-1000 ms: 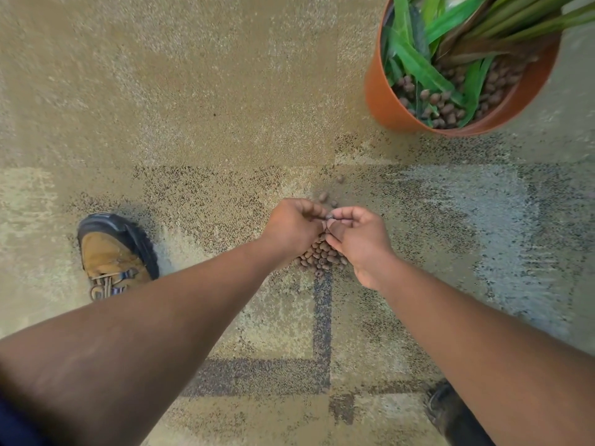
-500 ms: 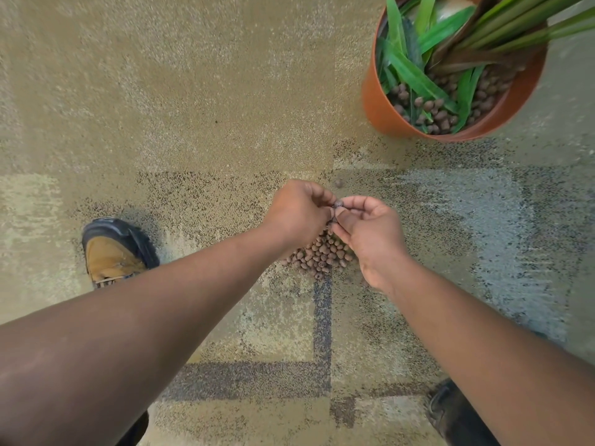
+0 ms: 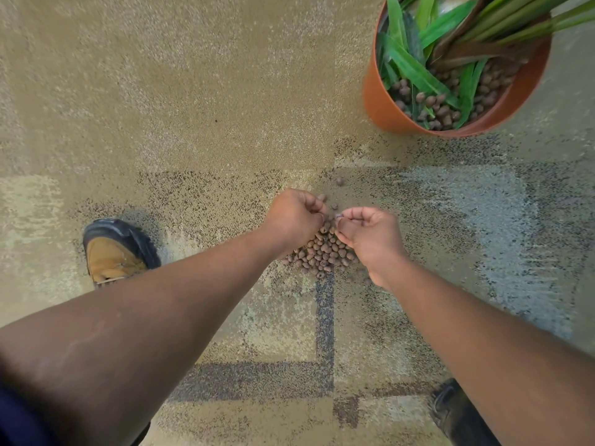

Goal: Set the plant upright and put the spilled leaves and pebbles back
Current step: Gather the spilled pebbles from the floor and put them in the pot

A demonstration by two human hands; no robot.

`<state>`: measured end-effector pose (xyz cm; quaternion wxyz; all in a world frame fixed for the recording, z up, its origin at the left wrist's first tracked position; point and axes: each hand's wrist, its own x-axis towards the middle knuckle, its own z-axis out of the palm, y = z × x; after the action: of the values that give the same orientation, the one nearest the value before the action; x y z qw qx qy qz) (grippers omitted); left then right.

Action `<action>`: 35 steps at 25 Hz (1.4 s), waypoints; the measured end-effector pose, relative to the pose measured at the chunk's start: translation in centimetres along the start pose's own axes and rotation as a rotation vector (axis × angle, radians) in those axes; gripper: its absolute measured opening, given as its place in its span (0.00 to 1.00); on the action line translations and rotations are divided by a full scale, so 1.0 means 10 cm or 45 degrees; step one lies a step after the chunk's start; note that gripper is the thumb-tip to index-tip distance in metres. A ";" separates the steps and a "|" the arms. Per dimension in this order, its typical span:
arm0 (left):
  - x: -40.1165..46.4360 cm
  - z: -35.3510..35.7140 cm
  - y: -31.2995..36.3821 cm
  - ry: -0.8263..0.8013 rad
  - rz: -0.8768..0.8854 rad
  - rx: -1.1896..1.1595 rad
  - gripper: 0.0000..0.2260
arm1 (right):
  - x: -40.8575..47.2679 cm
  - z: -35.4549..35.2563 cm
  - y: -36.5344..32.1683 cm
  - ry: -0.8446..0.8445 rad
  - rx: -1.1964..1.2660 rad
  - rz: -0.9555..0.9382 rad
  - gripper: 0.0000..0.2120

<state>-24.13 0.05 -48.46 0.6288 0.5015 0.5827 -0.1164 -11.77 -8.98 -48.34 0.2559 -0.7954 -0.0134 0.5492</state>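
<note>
Both hands meet just above a heap of brown pebbles (image 3: 322, 252) spilled on the patterned carpet (image 3: 193, 91). The left hand (image 3: 294, 217) has its fingers curled inward as if around gathered pebbles, though what lies inside the fist is hidden. The right hand (image 3: 370, 233) is also curled, its thumb and forefinger pinching something small and greyish at the point where the two hands nearly touch; it is too small to say whether this is a pebble. The heap sits directly under and between the wrists, and a few loose pebbles lie just past the knuckles, with one stray pebble (image 3: 339, 180) further on toward the pot. The orange pot (image 3: 383, 107) stands upright at the top right, well apart from the heap, its far rim cut off by the picture's top edge. Inside it are more pebbles, green leaves (image 3: 415, 70) lying across them, and the plant's stems (image 3: 502, 24) leaning off toward the right edge. Bare carpet runs between the heap and the pot's near wall, and a wide stretch of carpet lies to the left and ahead. A tan-and-black shoe (image 3: 112, 252) is planted left of the left forearm, and a dark shoe (image 3: 450, 410) shows at the lower right beneath the right forearm.
</note>
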 end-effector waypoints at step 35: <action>0.30 0.05 -0.05 0.077 0.553 1.036 0.11 | 0.45 0.13 -0.45 -0.223 -1.486 -0.861 0.15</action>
<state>-23.31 0.77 -51.32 0.3734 0.8212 0.3891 -0.1865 -9.97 -3.21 -50.66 -0.0596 -0.7080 -0.5762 0.4040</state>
